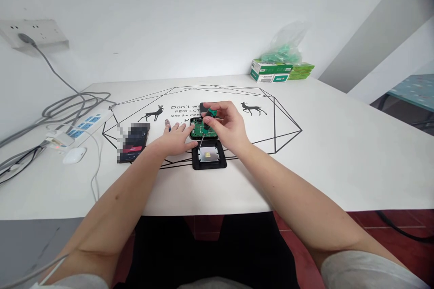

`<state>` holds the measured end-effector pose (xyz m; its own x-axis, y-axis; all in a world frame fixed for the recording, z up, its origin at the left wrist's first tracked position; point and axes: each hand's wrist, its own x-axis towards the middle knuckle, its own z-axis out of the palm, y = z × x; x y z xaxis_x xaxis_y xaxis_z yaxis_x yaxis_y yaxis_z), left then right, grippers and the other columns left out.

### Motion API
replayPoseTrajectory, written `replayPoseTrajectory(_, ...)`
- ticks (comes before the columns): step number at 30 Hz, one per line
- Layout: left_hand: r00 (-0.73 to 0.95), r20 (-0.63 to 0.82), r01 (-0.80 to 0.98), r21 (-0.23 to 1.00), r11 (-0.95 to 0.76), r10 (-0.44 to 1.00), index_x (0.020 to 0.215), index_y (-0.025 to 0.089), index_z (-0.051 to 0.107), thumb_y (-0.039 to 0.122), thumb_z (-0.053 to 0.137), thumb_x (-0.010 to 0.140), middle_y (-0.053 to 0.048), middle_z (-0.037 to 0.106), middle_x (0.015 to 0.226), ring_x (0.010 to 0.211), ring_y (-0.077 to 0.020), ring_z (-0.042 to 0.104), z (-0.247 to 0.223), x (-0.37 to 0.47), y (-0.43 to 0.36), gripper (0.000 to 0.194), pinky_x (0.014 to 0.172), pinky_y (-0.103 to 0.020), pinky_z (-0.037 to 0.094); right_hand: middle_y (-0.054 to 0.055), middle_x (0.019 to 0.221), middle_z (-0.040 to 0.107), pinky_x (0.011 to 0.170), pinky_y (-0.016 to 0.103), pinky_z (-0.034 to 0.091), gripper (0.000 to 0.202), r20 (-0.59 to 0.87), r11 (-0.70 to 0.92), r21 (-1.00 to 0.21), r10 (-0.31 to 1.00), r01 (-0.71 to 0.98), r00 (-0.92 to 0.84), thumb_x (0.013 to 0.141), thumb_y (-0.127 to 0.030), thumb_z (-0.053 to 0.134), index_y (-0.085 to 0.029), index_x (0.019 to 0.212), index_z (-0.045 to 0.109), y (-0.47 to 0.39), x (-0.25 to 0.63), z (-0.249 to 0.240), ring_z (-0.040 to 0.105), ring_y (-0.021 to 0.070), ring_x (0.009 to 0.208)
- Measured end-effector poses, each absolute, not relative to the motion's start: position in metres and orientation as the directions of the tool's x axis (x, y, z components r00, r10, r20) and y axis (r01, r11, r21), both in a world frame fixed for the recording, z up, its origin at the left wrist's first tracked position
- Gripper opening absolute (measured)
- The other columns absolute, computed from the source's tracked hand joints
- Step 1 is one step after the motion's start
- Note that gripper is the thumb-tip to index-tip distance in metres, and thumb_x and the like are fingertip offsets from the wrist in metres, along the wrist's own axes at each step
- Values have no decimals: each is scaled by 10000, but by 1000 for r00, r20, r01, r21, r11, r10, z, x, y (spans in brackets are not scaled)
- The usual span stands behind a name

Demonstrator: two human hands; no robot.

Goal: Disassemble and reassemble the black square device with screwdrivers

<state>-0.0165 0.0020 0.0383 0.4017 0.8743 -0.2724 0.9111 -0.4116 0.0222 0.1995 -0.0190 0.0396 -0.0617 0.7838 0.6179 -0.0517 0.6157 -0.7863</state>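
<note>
My right hand (228, 122) is closed round the green and black handle of a screwdriver (208, 119). Its thin metal shaft slants down to the left across a green circuit board (210, 134), which sits in a black casing. Flat on the table to the left of the board lies my left hand (178, 139), fingers spread, its thumb at the casing's lower left. Just below the board rests a black cover (222, 165) with a silver metal plate (205, 158) and a small yellowish square on it. A dark object (203, 107) behind the board is partly hidden by my right hand.
A phone (135, 144) with a blurred screen lies left of my left hand. Farther left are a white mouse (74, 155), a power strip (88, 125) and coiled grey cables (61, 101). Green and white boxes (271, 68) under a clear plastic bag (288, 40) stand at the back right.
</note>
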Motion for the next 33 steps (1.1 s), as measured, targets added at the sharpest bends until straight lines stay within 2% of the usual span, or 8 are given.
replayPoseTrajectory(6, 401, -265, 913, 37, -407, 877, 1838, 205, 190, 686, 364, 1100, -170, 213, 1888, 1749, -460, 137, 38, -17, 2, 897, 1372, -706, -8, 70, 1324, 808, 955, 455, 696, 305, 700, 706, -705, 708, 64, -100, 1076, -528, 651, -325, 1270, 772, -23, 204, 41, 772, 245, 1208)
replayPoseTrajectory(11, 411, -264, 908, 30, -418, 873, 1827, 171, 220, 684, 357, 1103, -198, 222, 1882, 1742, -470, 159, 35, -17, 4, 897, 1370, -713, -7, 51, 1382, 806, 1036, 495, 661, 334, 697, 714, -693, 698, 97, -162, 1078, -390, 606, -351, 1364, 775, -22, 208, 41, 747, 249, 1262)
replayPoseTrajectory(15, 442, -226, 896, 66, -439, 868, 1808, 217, 273, 705, 365, 1097, -179, 299, 1862, 1727, -475, 204, 31, -21, 6, 867, 1359, -736, -3, 42, 1325, 821, 1128, 532, 606, 362, 746, 775, -617, 632, 140, -210, 1111, -330, 514, -353, 1340, 793, -21, 210, 45, 731, 248, 1261)
replayPoseTrajectory(18, 448, -218, 894, 73, -443, 867, 1805, 239, 273, 725, 361, 1095, -170, 313, 1858, 1722, -473, 214, 30, -23, 8, 865, 1355, -741, -3, 57, 1254, 818, 1077, 514, 611, 355, 789, 821, -550, 571, 154, -228, 1141, -386, 488, -336, 1310, 796, -20, 209, 48, 730, 242, 1180)
replayPoseTrajectory(23, 445, -238, 893, 52, -446, 863, 1817, 198, 239, 704, 350, 1102, -204, 271, 1866, 1723, -486, 202, 32, -21, 6, 883, 1354, -737, -19, 48, 1063, 757, 838, 417, 624, 301, 794, 814, -559, 581, 158, -180, 1068, -523, 680, -336, 1273, 797, -19, 206, 47, 684, 211, 939)
replayPoseTrajectory(25, 447, -236, 893, 56, -447, 863, 1814, 198, 247, 703, 354, 1101, -203, 272, 1866, 1723, -487, 200, 32, -21, 6, 880, 1356, -732, -16, 40, 1024, 734, 844, 426, 620, 317, 788, 805, -568, 592, 172, -170, 1058, -558, 690, -353, 1271, 806, -19, 206, 47, 672, 214, 930)
replayPoseTrajectory(30, 460, -202, 888, 86, -452, 865, 1794, 237, 291, 708, 365, 1098, -178, 331, 1849, 1717, -472, 230, 30, -23, 7, 843, 1356, -736, -15, 52, 1043, 731, 935, 485, 623, 372, 802, 818, -548, 573, 174, -167, 1135, -552, 537, -380, 1308, 817, -21, 208, 48, 683, 226, 998)
replayPoseTrajectory(33, 453, -211, 891, 81, -446, 866, 1792, 235, 293, 708, 368, 1101, -178, 321, 1854, 1722, -469, 218, 30, -23, 7, 840, 1356, -732, -23, 63, 1044, 731, 924, 494, 641, 350, 808, 819, -540, 569, 191, -155, 1123, -548, 566, -364, 1271, 825, -20, 207, 47, 691, 229, 992)
